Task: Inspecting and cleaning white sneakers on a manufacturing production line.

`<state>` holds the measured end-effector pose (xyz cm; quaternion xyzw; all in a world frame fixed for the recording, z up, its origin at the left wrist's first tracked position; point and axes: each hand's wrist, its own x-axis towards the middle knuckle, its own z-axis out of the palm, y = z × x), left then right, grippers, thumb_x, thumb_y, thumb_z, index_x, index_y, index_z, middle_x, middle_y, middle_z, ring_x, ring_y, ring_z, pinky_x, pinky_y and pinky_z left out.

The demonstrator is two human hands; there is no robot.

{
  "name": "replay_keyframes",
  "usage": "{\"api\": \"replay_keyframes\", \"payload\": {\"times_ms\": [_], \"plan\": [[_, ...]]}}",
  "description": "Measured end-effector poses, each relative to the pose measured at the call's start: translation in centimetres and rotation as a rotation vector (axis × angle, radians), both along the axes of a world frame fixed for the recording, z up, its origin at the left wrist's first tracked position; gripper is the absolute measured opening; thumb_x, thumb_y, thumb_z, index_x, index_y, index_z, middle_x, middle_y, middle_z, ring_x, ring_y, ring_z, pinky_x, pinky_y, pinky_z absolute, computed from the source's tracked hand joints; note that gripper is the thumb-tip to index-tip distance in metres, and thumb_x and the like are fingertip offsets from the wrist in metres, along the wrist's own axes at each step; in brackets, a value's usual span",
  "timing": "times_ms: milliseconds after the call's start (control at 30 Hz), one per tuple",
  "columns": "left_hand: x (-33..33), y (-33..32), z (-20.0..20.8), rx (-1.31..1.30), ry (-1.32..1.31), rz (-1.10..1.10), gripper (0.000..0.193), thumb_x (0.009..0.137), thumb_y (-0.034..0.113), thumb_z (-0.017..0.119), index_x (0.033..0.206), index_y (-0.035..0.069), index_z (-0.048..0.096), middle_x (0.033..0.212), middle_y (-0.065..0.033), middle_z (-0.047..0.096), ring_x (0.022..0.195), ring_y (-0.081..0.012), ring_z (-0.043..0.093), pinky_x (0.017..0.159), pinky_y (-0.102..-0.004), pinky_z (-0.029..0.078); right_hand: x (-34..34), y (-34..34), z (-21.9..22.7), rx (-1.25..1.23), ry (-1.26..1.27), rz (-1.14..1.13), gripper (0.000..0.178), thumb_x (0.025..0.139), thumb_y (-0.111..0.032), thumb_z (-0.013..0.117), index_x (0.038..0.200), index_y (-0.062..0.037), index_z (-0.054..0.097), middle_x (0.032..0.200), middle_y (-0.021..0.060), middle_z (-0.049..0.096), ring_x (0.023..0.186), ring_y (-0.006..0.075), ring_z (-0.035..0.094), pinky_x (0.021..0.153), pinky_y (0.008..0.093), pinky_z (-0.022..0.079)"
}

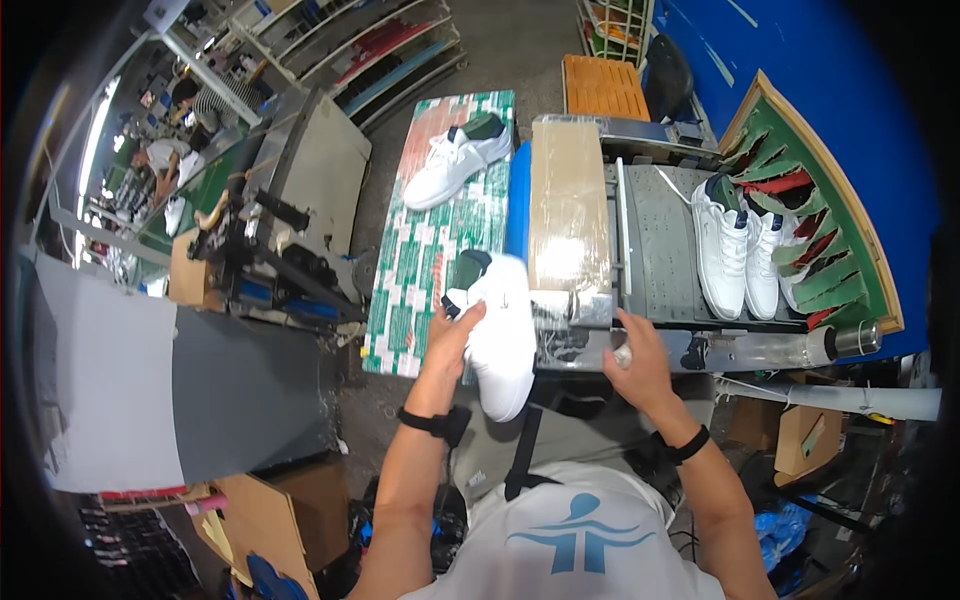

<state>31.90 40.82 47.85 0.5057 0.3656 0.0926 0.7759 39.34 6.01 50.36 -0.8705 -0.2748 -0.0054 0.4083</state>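
Note:
My left hand (447, 338) grips a white sneaker (503, 335) by its heel end, toe pointing down toward me. The sneaker has a dark collar and a green lining. My right hand (643, 368) is curled around a small pale object (622, 356) that I cannot make out, close to the front edge of the conveyor. A second white sneaker (455, 170) rests on the green-and-white patterned board (400, 290), beyond my left hand. On the grey conveyor bed (663, 260) at the right stand white sneakers (722, 255), one partly hidden by hanging strips.
A tape-covered cardboard piece (568, 200) lies between the board and the conveyor. Green and red strips (825, 265) hang in a wooden-framed opening at the right. A metal bottle (857, 338) lies near it. At the left is a grey-and-white surface (180, 390); people sit beyond.

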Motion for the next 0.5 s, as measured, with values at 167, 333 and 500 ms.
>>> {"api": "replay_keyframes", "payload": {"times_ms": [167,333,500], "plan": [[4.4,18.4,1.3,0.190,-0.210,0.108,0.047,0.101,0.024,0.082,0.137,-0.002,0.066,0.112,-0.0089,0.078,0.091,-0.0145,0.070,0.082,-0.0304,0.058,3.3,-2.9,-3.5,-0.213,-0.234,-0.041,0.073,0.084,-0.029,0.084,0.146,0.0028,0.063,0.134,0.0241,0.066,0.120,0.0435,0.065,0.102,0.0515,0.053],[14.3,13.2,7.6,1.067,0.055,-0.319,0.113,0.091,0.043,0.094,0.171,-0.007,0.031,0.152,-0.0318,0.063,0.133,-0.0393,0.068,0.113,-0.0436,0.054,4.7,-2.4,-4.0,-0.231,-0.278,0.000,0.066,0.077,-0.027,0.086,0.137,-0.0023,0.072,0.130,0.0198,0.067,0.115,0.0415,0.068,0.098,0.0497,0.055],[5.3,2.1,0.3,1.548,0.056,-0.325,0.140,0.071,0.034,0.107,0.175,-0.005,0.021,0.161,-0.0346,0.054,0.144,-0.0461,0.060,0.120,-0.0482,0.050,5.1,-2.0,-3.5,-0.237,-0.381,-0.110,0.053,0.076,-0.032,0.085,0.123,-0.0067,0.078,0.124,0.0172,0.069,0.108,0.0361,0.071,0.089,0.0459,0.055]]}}
